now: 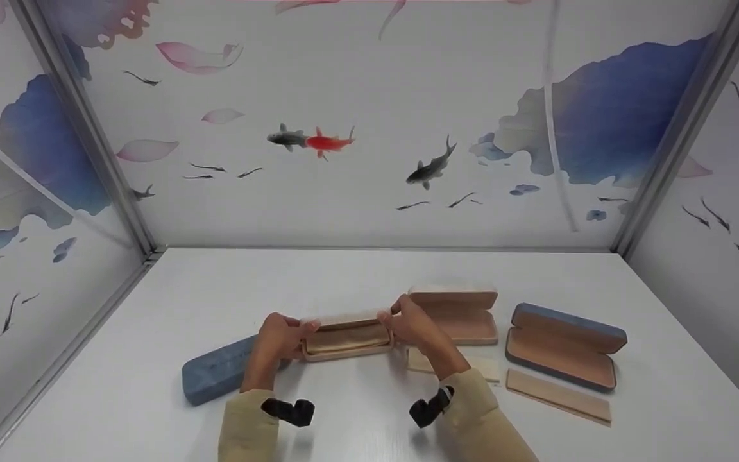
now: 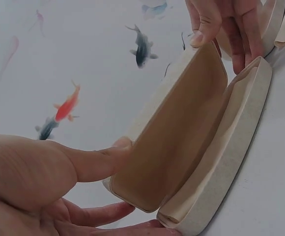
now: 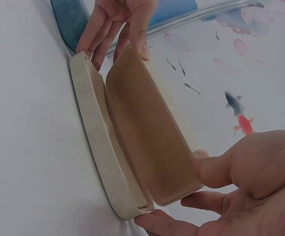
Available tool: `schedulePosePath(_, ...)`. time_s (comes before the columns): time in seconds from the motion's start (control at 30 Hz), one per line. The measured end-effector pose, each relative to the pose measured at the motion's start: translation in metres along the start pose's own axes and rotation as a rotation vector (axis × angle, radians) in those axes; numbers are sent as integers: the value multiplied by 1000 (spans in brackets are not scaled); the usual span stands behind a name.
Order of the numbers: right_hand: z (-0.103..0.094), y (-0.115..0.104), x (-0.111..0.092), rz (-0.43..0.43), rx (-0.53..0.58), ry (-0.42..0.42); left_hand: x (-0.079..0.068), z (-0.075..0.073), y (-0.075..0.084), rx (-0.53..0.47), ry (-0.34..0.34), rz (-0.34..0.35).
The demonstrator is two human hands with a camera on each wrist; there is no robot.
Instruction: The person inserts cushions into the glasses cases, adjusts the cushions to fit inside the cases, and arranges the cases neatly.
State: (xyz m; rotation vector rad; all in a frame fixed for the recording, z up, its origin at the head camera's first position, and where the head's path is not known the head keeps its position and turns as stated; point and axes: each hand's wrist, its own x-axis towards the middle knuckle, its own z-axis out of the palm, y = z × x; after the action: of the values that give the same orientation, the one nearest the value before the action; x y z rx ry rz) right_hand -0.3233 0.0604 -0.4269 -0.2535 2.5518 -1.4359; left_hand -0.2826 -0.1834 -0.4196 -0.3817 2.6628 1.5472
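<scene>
A cream glasses case (image 1: 349, 354) with a tan lining lies in the middle of the table, its lid (image 2: 174, 130) partly raised. Inside the base is a folded beige cloth (image 1: 350, 340). At the case's left end my left hand (image 1: 278, 335) grips the lid's edge, with the thumb on the lid and other fingers beside the base. My right hand (image 1: 411, 322) holds the opposite end the same way, thumb on the lid's rim. Both wrist views show the thumbs (image 3: 206, 167) on the lid and the fingers lower down near the hinge side.
Behind my left wrist is a closed blue glasses case (image 1: 215, 373). On the right stand an open cream case (image 1: 466, 326) and an open blue case (image 1: 562, 354). A pale folded cloth (image 1: 486, 367) and a tan one (image 1: 559, 396) lie in front of them.
</scene>
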Motion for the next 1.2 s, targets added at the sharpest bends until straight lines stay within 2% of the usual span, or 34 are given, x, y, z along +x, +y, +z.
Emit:
schedulePosePath(0.33, 2, 4, -1, -6, -7, -12, 2, 1, -3, 32, -16, 24)
schedulePosePath(0.67, 0, 4, -2, 30, -4, -20, 3, 0, -2, 24, -15, -24)
schedulePosePath(0.87, 1, 4, -2, 13, 12, -19, 3, 1, -3, 26, 1, -3)
schedulePosePath(1.07, 2, 5, -1, 22, -35, -1, 4, 2, -5, 52, 17, -2)
schedulePosePath(1.2, 2, 5, -1, 15, -35, 1, 2, 1, -6, 71, 27, 29)
